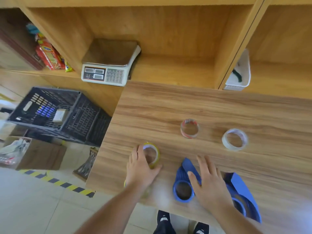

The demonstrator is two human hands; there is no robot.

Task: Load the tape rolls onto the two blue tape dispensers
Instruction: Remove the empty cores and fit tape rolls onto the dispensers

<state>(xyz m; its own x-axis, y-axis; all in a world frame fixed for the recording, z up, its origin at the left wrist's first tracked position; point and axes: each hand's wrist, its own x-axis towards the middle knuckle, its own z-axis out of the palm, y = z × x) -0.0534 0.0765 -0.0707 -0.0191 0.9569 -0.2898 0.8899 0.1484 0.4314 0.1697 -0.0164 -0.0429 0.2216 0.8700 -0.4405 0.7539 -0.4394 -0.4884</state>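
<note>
A yellow-edged tape roll [154, 153] lies flat near the table's left edge, and my left hand [141, 168] curls around its near side, fingers touching it. My right hand [208, 182] hovers flat, fingers spread, between two blue tape dispensers: one [183, 183] just left of it with its round hub bare, the other [243, 195] to its right, partly hidden by my wrist. Farther back lie a clear roll with red print [189, 128] and a whitish roll [235, 139]. Another yellowish roll [125, 184] peeks out under my left wrist.
A weighing scale [109, 65] sits on the lower shelf behind the wooden table [219, 107]. A white basket [239, 73] stands at the back right. Left of the table are a black crate [55, 114], a cardboard box [38, 154] and hazard-striped floor tape [59, 182].
</note>
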